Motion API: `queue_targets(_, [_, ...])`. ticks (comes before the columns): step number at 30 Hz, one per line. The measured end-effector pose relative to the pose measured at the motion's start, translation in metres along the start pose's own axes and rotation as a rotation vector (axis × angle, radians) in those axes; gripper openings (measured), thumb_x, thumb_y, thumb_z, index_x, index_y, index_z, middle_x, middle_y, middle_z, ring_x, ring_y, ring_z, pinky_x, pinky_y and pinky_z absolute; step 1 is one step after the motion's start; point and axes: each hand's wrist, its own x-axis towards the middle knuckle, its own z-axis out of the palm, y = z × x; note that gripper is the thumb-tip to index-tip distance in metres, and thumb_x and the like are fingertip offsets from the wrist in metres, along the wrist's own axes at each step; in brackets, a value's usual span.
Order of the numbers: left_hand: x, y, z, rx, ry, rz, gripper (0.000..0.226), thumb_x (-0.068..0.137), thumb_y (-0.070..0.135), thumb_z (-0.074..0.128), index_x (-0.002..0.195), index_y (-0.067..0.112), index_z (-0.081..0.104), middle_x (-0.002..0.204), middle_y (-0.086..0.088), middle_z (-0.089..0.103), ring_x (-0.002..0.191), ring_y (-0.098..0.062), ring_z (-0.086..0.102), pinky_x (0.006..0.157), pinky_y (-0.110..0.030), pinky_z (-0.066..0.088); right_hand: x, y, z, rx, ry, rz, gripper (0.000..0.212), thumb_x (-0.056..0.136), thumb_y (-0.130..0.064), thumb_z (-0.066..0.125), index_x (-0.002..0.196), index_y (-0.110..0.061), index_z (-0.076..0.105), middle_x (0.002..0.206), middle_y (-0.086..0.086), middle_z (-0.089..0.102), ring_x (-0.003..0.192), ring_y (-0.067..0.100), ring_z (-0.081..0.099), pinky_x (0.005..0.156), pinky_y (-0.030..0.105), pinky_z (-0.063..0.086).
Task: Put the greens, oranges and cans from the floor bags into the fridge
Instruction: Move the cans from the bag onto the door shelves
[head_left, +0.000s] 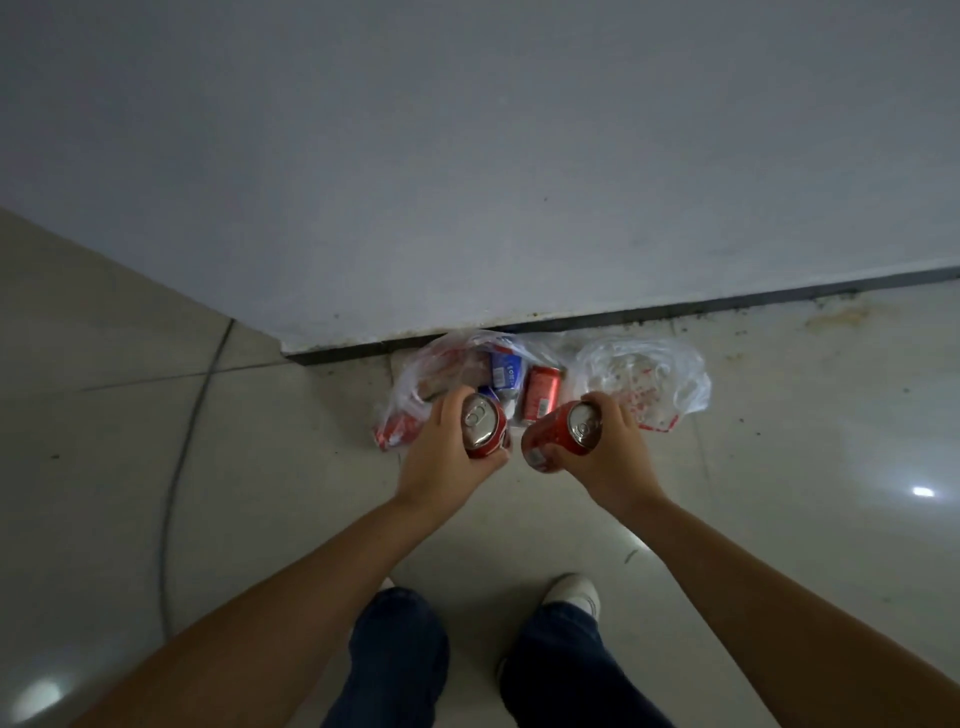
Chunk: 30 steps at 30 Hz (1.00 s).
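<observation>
My left hand (441, 457) grips a red can (484, 425), its silver top facing up at me. My right hand (605, 452) grips a second red can (558, 435), tilted to the left. Both are held above a clear plastic bag (415, 384) on the floor. In that bag lie a blue can (505, 370), a red can (541, 394) and another red can (395, 434) at its lower left. To the right lies a second clear bag (660, 379) with red print; I cannot tell its contents. No greens, oranges or fridge show.
A grey wall (519, 156) with a dark skirting strip (675, 301) stands right behind the bags. Pale glossy floor tiles (779, 467) spread around. A thin cable (176, 467) curves down the floor at left. My two feet (574, 592) stand just below the hands.
</observation>
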Motion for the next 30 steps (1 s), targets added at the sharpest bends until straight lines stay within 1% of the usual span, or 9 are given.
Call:
queue_targets(3, [-0.032, 0.064, -0.041, -0.004, -0.039, -0.011, 0.074, 0.068, 0.027, 0.083, 0.129, 0.021, 0.041, 0.128, 0.003, 0.055, 0.115, -0.007, 0.054, 0.091, -0.018, 0.046, -0.044, -0.037, -0.047, 0.05, 0.019, 0.009, 0.073, 0.066, -0.031, 0.083, 0.126, -0.024, 0.043, 0.119, -0.002, 0.05, 0.104, 0.015, 0.051, 0.087, 0.029, 0.049])
queue_targets(6, [-0.055, 0.124, -0.077, 0.03, -0.085, 0.003, 0.078, 0.065, 0.028, 0.084, 0.129, 0.024, 0.04, 0.128, 0.005, 0.055, 0.117, -0.009, 0.054, 0.094, -0.022, 0.046, -0.085, -0.075, -0.092, 0.06, 0.048, -0.014, 0.072, 0.065, -0.034, 0.082, 0.125, -0.027, 0.044, 0.12, -0.005, 0.05, 0.105, 0.014, 0.052, 0.09, 0.032, 0.051])
queue_targets(9, [-0.074, 0.176, -0.11, 0.069, -0.114, 0.026, 0.085, 0.058, 0.04, 0.082, 0.129, 0.036, 0.036, 0.135, 0.004, 0.05, 0.123, -0.013, 0.05, 0.1, -0.037, 0.049, -0.126, -0.11, -0.139, 0.088, 0.109, -0.025, 0.07, 0.065, -0.034, 0.082, 0.124, -0.024, 0.045, 0.115, -0.009, 0.045, 0.103, 0.012, 0.051, 0.089, 0.028, 0.05])
queue_targets(11, [-0.083, 0.212, -0.132, 0.073, -0.146, 0.087, 0.083, 0.056, 0.042, 0.08, 0.126, 0.039, 0.037, 0.133, 0.005, 0.05, 0.121, -0.014, 0.051, 0.099, -0.036, 0.049, -0.153, -0.128, -0.169, 0.111, 0.184, -0.023, 0.068, 0.064, -0.034, 0.082, 0.123, -0.024, 0.047, 0.114, -0.008, 0.046, 0.101, 0.012, 0.05, 0.085, 0.026, 0.048])
queue_targets(13, [-0.089, 0.251, -0.15, 0.096, -0.187, 0.167, 0.078, 0.062, 0.033, 0.082, 0.127, 0.033, 0.039, 0.128, 0.006, 0.053, 0.116, -0.014, 0.054, 0.094, -0.029, 0.047, -0.181, -0.14, -0.198, 0.142, 0.275, -0.009, 0.067, 0.065, -0.033, 0.082, 0.121, -0.024, 0.047, 0.113, -0.008, 0.046, 0.1, 0.012, 0.05, 0.083, 0.023, 0.046])
queue_targets(16, [-0.095, 0.313, -0.163, 0.167, -0.212, 0.323, 0.075, 0.066, 0.03, 0.082, 0.128, 0.031, 0.04, 0.125, 0.008, 0.054, 0.111, -0.013, 0.055, 0.089, -0.025, 0.042, -0.223, -0.148, -0.24, 0.189, 0.41, 0.029, 0.07, 0.065, -0.033, 0.082, 0.124, -0.025, 0.045, 0.114, -0.006, 0.046, 0.102, 0.013, 0.051, 0.085, 0.027, 0.05])
queue_targets(22, [-0.133, 0.426, -0.121, 0.206, -0.401, 0.624, 0.074, 0.066, 0.031, 0.082, 0.126, 0.031, 0.04, 0.123, 0.007, 0.055, 0.107, -0.013, 0.056, 0.087, -0.027, 0.046, -0.327, -0.123, -0.311, 0.216, 0.697, 0.115, 0.073, 0.064, -0.038, 0.081, 0.126, -0.026, 0.043, 0.114, -0.008, 0.045, 0.104, 0.012, 0.05, 0.089, 0.029, 0.049])
queue_targets(25, [-0.177, 0.469, -0.073, 0.246, -0.553, 0.762, 0.072, 0.056, 0.045, 0.076, 0.119, 0.039, 0.041, 0.116, 0.012, 0.057, 0.103, -0.012, 0.059, 0.089, -0.033, 0.051, -0.397, -0.09, -0.334, 0.208, 0.832, 0.198, 0.074, 0.063, -0.04, 0.08, 0.126, -0.026, 0.044, 0.116, -0.008, 0.047, 0.106, 0.012, 0.049, 0.091, 0.032, 0.048])
queue_targets(30, [-0.286, 0.528, 0.017, 0.262, -0.778, 1.001, 0.064, 0.051, 0.052, 0.067, 0.109, 0.041, 0.042, 0.106, 0.016, 0.057, 0.094, -0.006, 0.058, 0.077, -0.018, 0.046, -0.532, -0.017, -0.36, 0.22, 1.023, 0.356, 0.071, 0.062, -0.038, 0.081, 0.123, -0.025, 0.047, 0.114, -0.005, 0.051, 0.106, 0.015, 0.052, 0.091, 0.035, 0.049])
